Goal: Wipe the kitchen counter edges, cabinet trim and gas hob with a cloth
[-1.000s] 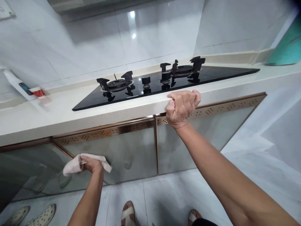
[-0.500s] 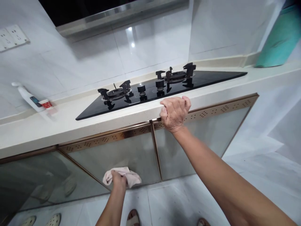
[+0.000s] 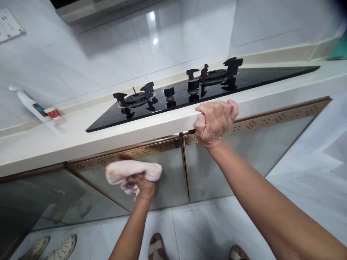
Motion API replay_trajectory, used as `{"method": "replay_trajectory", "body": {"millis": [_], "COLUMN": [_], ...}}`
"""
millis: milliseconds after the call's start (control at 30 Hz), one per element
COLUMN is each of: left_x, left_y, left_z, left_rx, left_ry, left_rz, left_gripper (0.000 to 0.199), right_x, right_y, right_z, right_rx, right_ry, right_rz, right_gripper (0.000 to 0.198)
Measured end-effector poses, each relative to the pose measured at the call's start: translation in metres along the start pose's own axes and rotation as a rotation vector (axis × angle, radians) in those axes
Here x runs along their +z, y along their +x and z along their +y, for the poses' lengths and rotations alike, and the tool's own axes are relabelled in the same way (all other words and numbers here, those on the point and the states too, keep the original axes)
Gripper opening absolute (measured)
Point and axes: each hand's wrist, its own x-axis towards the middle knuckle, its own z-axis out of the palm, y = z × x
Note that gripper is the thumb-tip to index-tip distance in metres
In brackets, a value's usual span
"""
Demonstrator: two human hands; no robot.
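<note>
My left hand (image 3: 143, 185) is closed on a bunched, pale pink cloth (image 3: 132, 169) with a yellowish stain. The cloth lies against the upper part of a frosted glass cabinet door (image 3: 168, 180), close below its perforated bronze strip (image 3: 148, 150); my fingers are partly covered by it. Farther right, my right hand (image 3: 216, 122) grips the front edge of the white countertop (image 3: 159, 126), fingers curled over the top. Just behind that hand sits the black glass gas stove (image 3: 151, 115) with two burners and two knobs.
Toward the left of the counter stand a white bottle (image 3: 31, 104) and a red and white cup (image 3: 52, 113). Clogs (image 3: 63, 249) rest on the tiled floor at lower left. A range hood (image 3: 89, 14) hangs above, and a green item (image 3: 338, 48) stands at far right.
My left hand has moved the cloth from low on the cabinet door up to near its top strip. The right hand keeps its hold on the counter edge; the view has shifted slightly.
</note>
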Motion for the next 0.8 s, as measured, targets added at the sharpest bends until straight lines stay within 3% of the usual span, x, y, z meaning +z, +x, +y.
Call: {"method": "replay_trajectory", "body": {"millis": [133,233,300,433,600,700,800], "left_x": [0.033,0.040,0.038,0.018,-0.034,-0.061,-0.070], "left_y": [-0.057,-0.081,-0.088,-0.089,-0.065,-0.032,0.005], "left_z": [0.018,0.019,0.012,-0.011,-0.032,-0.028,-0.008], "left_rx": [0.124,0.219,0.202,0.014,-0.201,-0.208,-0.122], "left_ry": [-0.032,-0.045,-0.033,0.050,0.140,0.119,0.088], "left_rz": [-0.208,-0.362,-0.398,-0.309,-0.080,0.001,0.035], "left_gripper": [0.020,0.025,0.029,0.026,0.018,0.021,0.026], "right_x": [-0.001,-0.004,-0.007,-0.009,-0.010,-0.009,-0.008], "right_y": [0.001,0.003,0.004,0.006,0.007,0.007,0.006], "right_z": [0.000,0.000,0.000,-0.001,-0.004,-0.005,-0.003], "right_rx": [-0.064,-0.079,-0.097,-0.088,-0.030,-0.020,-0.013], "right_ry": [0.022,0.018,0.011,0.013,-0.016,-0.022,-0.010], "right_rz": [0.095,0.071,0.068,0.035,-0.108,-0.148,-0.157], "right_gripper": [0.033,0.034,0.034,0.038,0.038,0.037,0.038]}}
